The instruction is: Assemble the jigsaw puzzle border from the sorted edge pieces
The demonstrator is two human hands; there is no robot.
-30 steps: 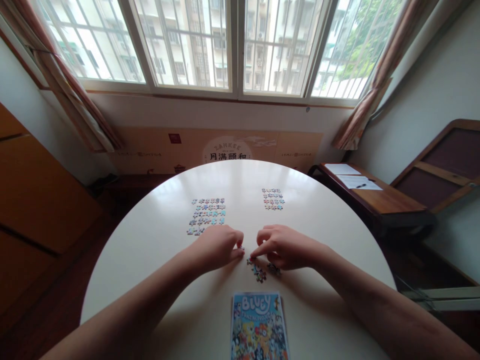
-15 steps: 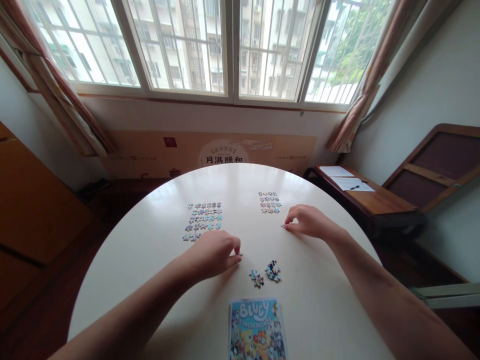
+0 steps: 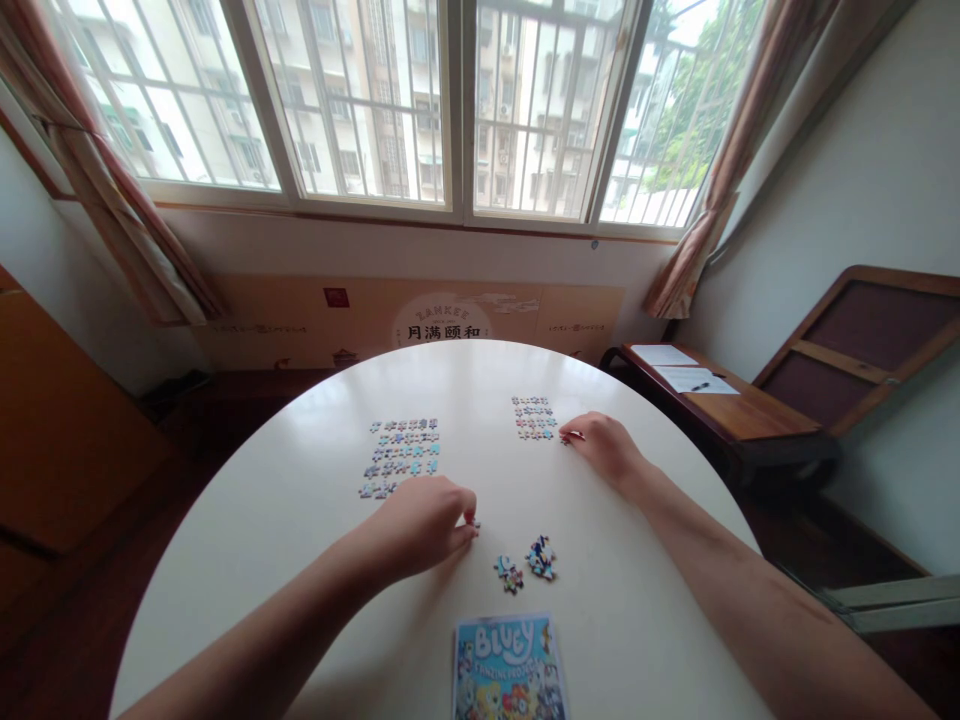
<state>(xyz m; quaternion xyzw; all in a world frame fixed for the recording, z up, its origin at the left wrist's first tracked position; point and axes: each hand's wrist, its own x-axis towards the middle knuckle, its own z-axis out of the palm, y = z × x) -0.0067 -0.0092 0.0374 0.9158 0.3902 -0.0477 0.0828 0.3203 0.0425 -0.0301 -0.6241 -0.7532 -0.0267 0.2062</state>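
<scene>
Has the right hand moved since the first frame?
Yes: farther from the booklet and to the right, now beside the smaller block of puzzle pieces.

Here we're looking from the wearer's head, close above the near side of the round tabletop, facing forward and down past both hands, toward the windows beyond.

We see a plain white desk; our card is sky blue with white lettering over yellow, orange and blue figures. Just beyond the card, the left cluster mixes pale blue and pink, the right cluster navy, white and yellow.
</scene>
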